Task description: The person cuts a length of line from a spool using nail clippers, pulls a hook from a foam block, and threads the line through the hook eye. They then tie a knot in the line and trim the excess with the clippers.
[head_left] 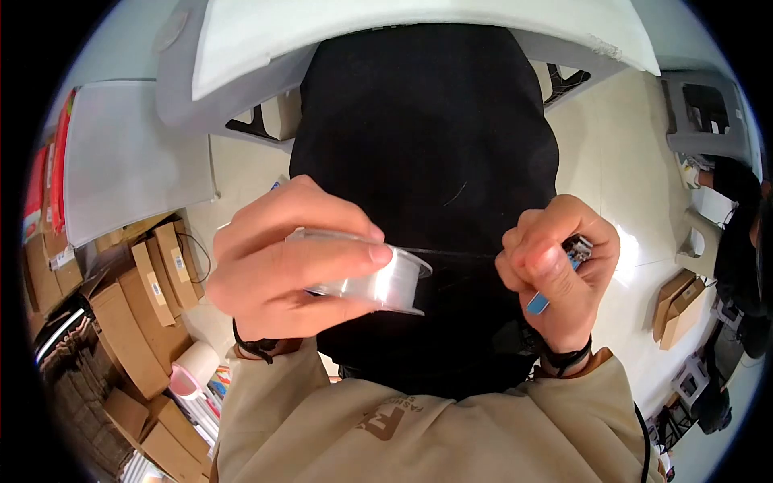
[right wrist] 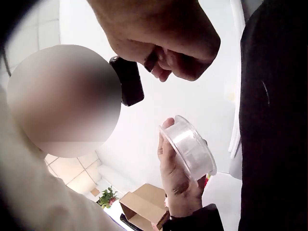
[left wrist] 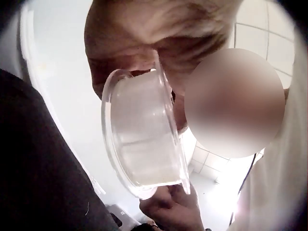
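Observation:
My left hand point(head_left: 294, 258) grips a clear plastic spool of transparent line point(head_left: 394, 286), fingers on one flange and thumb on the other side. In the left wrist view the spool point(left wrist: 144, 130) shows its wide rim and pale wound line. Curled up on the other side, my right hand point(head_left: 564, 266) holds a blue lighter point(head_left: 537, 303) with a metal top against the palm. Its thumb and forefinger pinch together. A faint thin line point(head_left: 459, 253) runs from the spool towards these fingertips. In the right wrist view the lighter is mostly hidden by the hand point(right wrist: 178, 53).
Black cloth point(head_left: 427, 145) lies beneath both hands, with a short thread on it. A white table edge point(head_left: 427, 12) curves ahead. Cardboard boxes point(head_left: 133, 322) stand at left, and a grey stool point(head_left: 708, 113) at right on the tiled floor.

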`<state>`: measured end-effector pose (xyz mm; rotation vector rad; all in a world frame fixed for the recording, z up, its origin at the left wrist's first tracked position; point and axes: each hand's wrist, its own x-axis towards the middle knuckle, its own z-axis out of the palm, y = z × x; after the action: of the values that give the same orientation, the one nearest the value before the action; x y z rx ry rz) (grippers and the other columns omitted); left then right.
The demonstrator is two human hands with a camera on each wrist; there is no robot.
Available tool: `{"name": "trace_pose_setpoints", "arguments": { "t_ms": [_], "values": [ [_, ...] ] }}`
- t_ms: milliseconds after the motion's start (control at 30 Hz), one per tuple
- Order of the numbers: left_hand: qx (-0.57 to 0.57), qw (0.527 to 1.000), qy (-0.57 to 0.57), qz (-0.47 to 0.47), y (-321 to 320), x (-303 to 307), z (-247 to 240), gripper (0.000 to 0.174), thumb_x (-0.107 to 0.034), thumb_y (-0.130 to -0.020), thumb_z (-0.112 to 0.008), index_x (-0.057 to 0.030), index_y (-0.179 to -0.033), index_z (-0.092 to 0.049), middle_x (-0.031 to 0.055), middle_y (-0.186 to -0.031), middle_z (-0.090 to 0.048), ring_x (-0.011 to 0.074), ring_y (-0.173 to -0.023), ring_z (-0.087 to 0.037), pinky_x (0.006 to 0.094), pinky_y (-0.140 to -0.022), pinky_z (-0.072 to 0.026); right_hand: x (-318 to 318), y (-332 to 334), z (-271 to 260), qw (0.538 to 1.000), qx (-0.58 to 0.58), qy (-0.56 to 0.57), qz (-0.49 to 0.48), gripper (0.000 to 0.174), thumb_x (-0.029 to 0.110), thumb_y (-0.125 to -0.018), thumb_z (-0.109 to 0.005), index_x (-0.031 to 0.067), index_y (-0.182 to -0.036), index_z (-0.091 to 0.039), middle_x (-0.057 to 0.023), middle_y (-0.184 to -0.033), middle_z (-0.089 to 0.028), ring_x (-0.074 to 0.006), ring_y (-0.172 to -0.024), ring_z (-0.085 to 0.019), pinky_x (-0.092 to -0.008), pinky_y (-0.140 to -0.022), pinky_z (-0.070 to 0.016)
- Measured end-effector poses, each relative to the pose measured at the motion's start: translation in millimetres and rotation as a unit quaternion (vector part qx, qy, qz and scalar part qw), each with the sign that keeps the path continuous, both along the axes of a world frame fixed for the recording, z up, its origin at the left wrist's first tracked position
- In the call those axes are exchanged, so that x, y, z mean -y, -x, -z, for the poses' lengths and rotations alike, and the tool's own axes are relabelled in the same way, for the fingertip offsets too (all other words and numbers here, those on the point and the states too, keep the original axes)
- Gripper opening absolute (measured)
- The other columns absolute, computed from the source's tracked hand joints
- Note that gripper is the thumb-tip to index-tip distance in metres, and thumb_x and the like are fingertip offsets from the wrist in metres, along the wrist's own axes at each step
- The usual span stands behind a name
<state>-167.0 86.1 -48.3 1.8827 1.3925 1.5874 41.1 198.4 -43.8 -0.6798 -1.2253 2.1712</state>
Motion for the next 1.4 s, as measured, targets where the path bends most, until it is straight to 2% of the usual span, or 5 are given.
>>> {"name": "trace_pose_setpoints", "arguments": {
  "t_ms": [200,467,667,967,1400],
  "values": [
    [-0.005,0.983,0.168,-0.076,2,1,9,0.03,-0.003,-0.058,-0.081,-0.002,-0.085,-0.068,0.0103,-0.081,-0.065,0.0195,-0.068,-0.062,0.0266,-0.058,-0.0481,-18,-5,12,0.995,0.087,0.053,-0.013,0.018,0.015,-0.086,-0.066,-0.0009,-0.078,-0.062,-0.0002,-0.062,-0.056,-0.0037,-0.053,-0.045,-0.0194,-0.049,-0.0325],
    [0.043,0.967,0.198,-0.157,1,-4,27,0.026,0.0,-0.062,-0.079,0.0003,-0.085,-0.066,0.009,-0.08,-0.064,0.0167,-0.07,-0.061,0.0245,-0.061,-0.0467,-34,-10,29,0.768,0.374,-0.519,0.022,0.046,0.001,-0.074,-0.071,0.0052,-0.116,-0.056,-0.0116,-0.098,-0.056,-0.0172,-0.085,-0.058,-0.0262,-0.067,-0.0469],
    [0.085,0.963,0.208,-0.15,4,-7,32,0.025,0.001,-0.065,-0.078,0.0006,-0.087,-0.066,0.0084,-0.083,-0.064,0.0138,-0.074,-0.061,0.0224,-0.064,-0.0466,-31,-28,58,0.877,0.263,-0.391,0.094,0.048,-0.001,-0.073,-0.071,0.004,-0.119,-0.058,-0.0128,-0.113,-0.052,-0.0237,-0.099,-0.056,-0.033,-0.079,-0.0482],
    [0.044,0.974,0.173,-0.136,6,-6,29,0.027,0.003,-0.061,-0.077,-0.001,-0.086,-0.066,0.0096,-0.082,-0.064,0.0167,-0.071,-0.061,0.0239,-0.062,-0.0469,-33,-43,40,0.812,0.403,-0.421,-0.008,0.049,-0.001,-0.079,-0.067,0.0041,-0.126,-0.056,-0.0099,-0.103,-0.058,-0.0189,-0.094,-0.058,-0.0289,-0.084,-0.0474],
    [-0.056,0.993,0.102,0.025,14,6,4,0.051,0.0,-0.062,-0.076,0.0054,-0.11,-0.057,0.0216,-0.09,-0.063,0.025,-0.076,-0.06,0.0305,-0.062,-0.045,6,-3,-4,0.989,0.124,0.073,-0.029,0.061,0.026,-0.068,-0.082,-0.0094,-0.112,-0.057,-0.0175,-0.098,-0.064,-0.0202,-0.084,-0.064,-0.0303,-0.079,-0.052]
  ]
}}
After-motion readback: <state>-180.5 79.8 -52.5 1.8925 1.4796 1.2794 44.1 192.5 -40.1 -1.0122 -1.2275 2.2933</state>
